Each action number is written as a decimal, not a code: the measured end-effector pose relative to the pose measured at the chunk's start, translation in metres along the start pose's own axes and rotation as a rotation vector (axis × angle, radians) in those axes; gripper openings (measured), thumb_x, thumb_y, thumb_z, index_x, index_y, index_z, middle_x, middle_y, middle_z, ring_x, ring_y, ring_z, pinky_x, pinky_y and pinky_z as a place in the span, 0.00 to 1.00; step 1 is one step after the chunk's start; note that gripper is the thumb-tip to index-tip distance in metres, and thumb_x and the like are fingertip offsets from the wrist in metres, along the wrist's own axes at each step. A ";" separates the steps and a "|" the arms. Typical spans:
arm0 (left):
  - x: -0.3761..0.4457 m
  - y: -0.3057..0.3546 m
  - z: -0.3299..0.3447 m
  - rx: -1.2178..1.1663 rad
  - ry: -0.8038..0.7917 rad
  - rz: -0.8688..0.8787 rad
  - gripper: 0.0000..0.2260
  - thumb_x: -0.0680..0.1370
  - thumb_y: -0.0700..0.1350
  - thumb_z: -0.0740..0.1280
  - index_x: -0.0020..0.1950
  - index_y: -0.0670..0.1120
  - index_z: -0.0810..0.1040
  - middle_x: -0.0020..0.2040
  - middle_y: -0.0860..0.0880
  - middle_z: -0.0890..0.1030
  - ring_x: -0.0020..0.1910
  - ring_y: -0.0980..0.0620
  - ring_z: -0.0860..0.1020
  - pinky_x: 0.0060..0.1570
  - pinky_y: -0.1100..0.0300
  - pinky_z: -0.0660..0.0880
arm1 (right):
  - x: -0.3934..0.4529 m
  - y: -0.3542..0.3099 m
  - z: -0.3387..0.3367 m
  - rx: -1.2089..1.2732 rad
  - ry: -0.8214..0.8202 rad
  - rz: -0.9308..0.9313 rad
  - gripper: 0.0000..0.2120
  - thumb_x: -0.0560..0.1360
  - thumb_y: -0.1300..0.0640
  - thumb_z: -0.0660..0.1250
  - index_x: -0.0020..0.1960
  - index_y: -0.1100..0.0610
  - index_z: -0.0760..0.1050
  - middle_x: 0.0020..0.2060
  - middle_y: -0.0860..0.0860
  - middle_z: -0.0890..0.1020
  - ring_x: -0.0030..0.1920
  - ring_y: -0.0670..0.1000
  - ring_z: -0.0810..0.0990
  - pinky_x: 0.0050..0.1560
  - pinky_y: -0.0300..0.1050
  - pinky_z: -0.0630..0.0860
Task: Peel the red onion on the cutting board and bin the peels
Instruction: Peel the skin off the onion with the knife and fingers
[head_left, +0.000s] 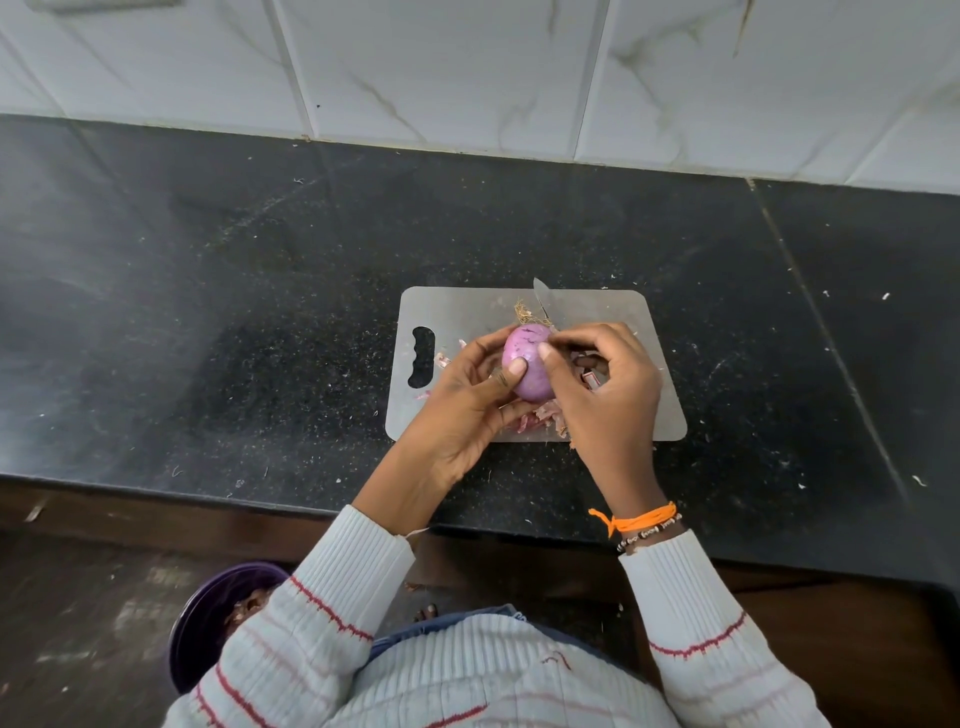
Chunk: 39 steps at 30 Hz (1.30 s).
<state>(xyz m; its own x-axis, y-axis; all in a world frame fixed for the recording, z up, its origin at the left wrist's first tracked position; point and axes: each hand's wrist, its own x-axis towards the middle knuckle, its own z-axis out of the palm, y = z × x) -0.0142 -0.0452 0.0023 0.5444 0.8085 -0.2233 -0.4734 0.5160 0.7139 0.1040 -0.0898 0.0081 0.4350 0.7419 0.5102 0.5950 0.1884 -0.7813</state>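
A person stands at a dark stone tabletop (208, 312) and holds a red onion (527, 364) in both hands, lifted just above a grey cutting board (623, 415). The cutting board serves as the landmark here: the onion hangs over its middle, closer to the board's handle slot than to its far right edge.

The left hand (467, 400) cups the onion from the left and below, thumb pressed flat on its near face. The right hand (602, 379) comes in from the right, its thumb and forefinger pinching at the onion's upper right shoulder, apparently on a scrap of skin, though the skin itself is too small to make out. The two hands sit close together with the onion between them.

The onion's long axis runs away from the person, its root tuft at the far end pointing toward the board's back edge. Its visible face is smooth and purple, so the peeling looks nearly done.

A knife (541, 296) lies on the board just beyond the onion, blade tip at the back edge. Loose peels (535, 415) lie on the board under and around the hands. A purple bin (208, 623) sits on the floor, below and to the left of the board, nearer the left hand.
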 end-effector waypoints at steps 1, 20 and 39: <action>0.000 0.000 0.000 -0.001 0.001 0.004 0.13 0.76 0.33 0.61 0.59 0.40 0.72 0.56 0.42 0.77 0.48 0.48 0.81 0.41 0.58 0.81 | 0.000 0.000 0.000 -0.002 0.007 -0.010 0.04 0.70 0.61 0.71 0.44 0.60 0.80 0.42 0.50 0.80 0.43 0.45 0.78 0.44 0.33 0.75; 0.001 0.000 -0.002 0.026 -0.079 0.021 0.24 0.72 0.36 0.64 0.68 0.40 0.68 0.68 0.38 0.70 0.54 0.45 0.80 0.52 0.54 0.79 | 0.003 -0.001 -0.004 0.052 0.004 0.132 0.02 0.72 0.60 0.70 0.44 0.55 0.78 0.40 0.51 0.80 0.40 0.42 0.78 0.39 0.31 0.74; 0.002 -0.004 -0.004 0.078 -0.041 0.022 0.21 0.75 0.33 0.61 0.69 0.39 0.67 0.67 0.39 0.72 0.52 0.48 0.80 0.51 0.55 0.79 | 0.003 0.006 -0.001 0.093 -0.006 0.284 0.03 0.72 0.62 0.68 0.45 0.55 0.78 0.42 0.52 0.81 0.41 0.45 0.80 0.40 0.34 0.78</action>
<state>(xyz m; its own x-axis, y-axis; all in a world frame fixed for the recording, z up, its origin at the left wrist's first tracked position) -0.0137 -0.0441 -0.0032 0.5631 0.8063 -0.1810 -0.4313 0.4735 0.7680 0.1098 -0.0869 0.0056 0.5711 0.7770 0.2650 0.3857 0.0311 -0.9221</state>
